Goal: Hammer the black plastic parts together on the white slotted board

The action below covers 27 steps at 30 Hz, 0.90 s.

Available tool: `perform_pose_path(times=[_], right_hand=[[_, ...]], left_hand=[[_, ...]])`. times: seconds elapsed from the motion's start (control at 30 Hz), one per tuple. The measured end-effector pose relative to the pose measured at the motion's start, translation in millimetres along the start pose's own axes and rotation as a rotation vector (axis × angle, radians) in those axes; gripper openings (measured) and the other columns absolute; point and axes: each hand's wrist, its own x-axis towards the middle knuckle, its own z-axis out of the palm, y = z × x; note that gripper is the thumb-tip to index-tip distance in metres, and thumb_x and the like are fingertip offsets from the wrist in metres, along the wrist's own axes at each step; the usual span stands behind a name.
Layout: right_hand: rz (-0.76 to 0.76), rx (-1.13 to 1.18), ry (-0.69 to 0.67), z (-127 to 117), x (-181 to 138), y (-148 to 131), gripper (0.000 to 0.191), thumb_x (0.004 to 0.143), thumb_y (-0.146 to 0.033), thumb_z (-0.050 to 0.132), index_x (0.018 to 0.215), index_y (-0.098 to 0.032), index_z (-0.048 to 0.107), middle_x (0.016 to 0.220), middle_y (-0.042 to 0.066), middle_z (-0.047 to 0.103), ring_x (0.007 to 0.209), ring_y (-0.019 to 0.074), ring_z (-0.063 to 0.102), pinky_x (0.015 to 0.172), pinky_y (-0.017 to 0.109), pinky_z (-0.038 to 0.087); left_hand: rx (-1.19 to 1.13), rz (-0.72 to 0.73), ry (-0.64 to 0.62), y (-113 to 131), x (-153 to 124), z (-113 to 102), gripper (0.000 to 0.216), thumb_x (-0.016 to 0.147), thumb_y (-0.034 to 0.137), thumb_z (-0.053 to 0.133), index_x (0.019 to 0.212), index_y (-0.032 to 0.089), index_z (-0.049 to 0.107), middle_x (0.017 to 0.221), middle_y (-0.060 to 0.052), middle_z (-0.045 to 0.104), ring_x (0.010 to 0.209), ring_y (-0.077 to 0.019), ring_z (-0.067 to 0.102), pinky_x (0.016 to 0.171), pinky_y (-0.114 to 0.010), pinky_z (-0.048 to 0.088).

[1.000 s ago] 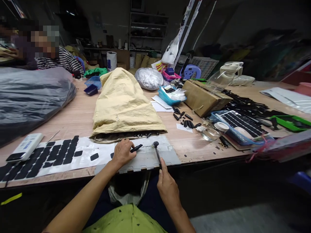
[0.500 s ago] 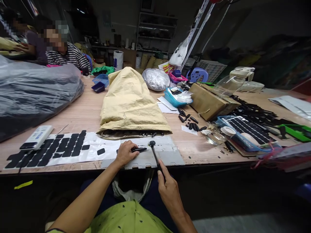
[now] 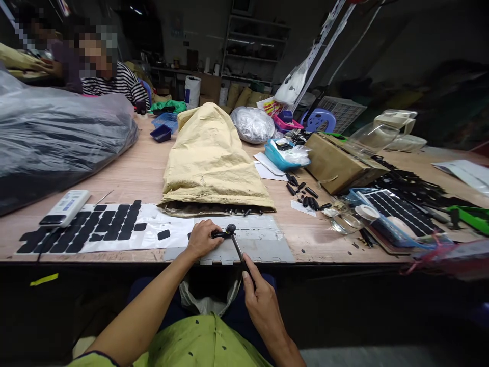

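My left hand (image 3: 204, 238) is closed on a small black part (image 3: 217, 235), holding it down on the grey board (image 3: 267, 239) at the table's front edge. Closed around the dark handle of a small hammer (image 3: 238, 247) is my right hand (image 3: 260, 295), just below the edge. The hammer's round black head is at the free end of the black part; whether they touch I cannot tell. Behind the board lies a tan sack (image 3: 214, 163), its open mouth facing me with dark pieces inside. A white sheet with black stickers (image 3: 148, 239) lies left of my left hand.
A white electronic device (image 3: 64, 209) and a large grey plastic bag (image 3: 61, 137) lie on the left. Right of the sack are loose black parts (image 3: 305, 196), a cardboard box (image 3: 340, 163) and a blue tray (image 3: 397, 214). Two people sit at the far left.
The hammer head has moved left onto or over the end of the black part. My right hand has shifted slightly left; my left hand still holds the part. The view has shifted a little.
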Motion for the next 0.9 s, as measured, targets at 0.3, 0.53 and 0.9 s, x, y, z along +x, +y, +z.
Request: perform_pose_path(times=[0.3,0.53,0.9], right_hand=[[-0.007,0.011,-0.05,7.7,-1.3,-7.0,0.048,0.096,-0.035,0.038,0.141,-0.022,0.052,0.132,0.006,0.063,0.118,0.0185,0.062,0.097,0.028,0.051],[0.236,-0.165,0.07,-20.1,14.6,13.1,0.053,0.095,-0.042,0.035,0.144,-0.025,0.047,0.125,0.009,0.067,0.106,0.0231,0.068,0.084,0.032,0.055],[0.366,-0.408,0.028,-23.1,29.6,27.7,0.056,0.097,-0.037,0.025,0.152,-0.026,0.034,0.104,0.012,0.074,0.084,0.0258,0.072,0.07,0.033,0.051]], left_hand=[[-0.003,-0.016,-0.019,2.6,-0.8,-2.8,0.012,0.077,0.027,0.071,0.088,0.025,0.073,0.085,0.0,0.063,0.089,-0.0193,0.055,0.08,-0.033,0.038],[-0.009,-0.004,-0.009,2.5,-2.1,-3.3,0.015,0.077,0.028,0.069,0.091,0.023,0.072,0.086,-0.001,0.064,0.089,-0.0197,0.055,0.08,-0.033,0.039],[-0.012,0.032,-0.061,4.1,-3.8,-10.2,0.016,0.075,0.032,0.073,0.09,0.025,0.074,0.089,-0.001,0.063,0.091,-0.0203,0.054,0.083,-0.034,0.04]])
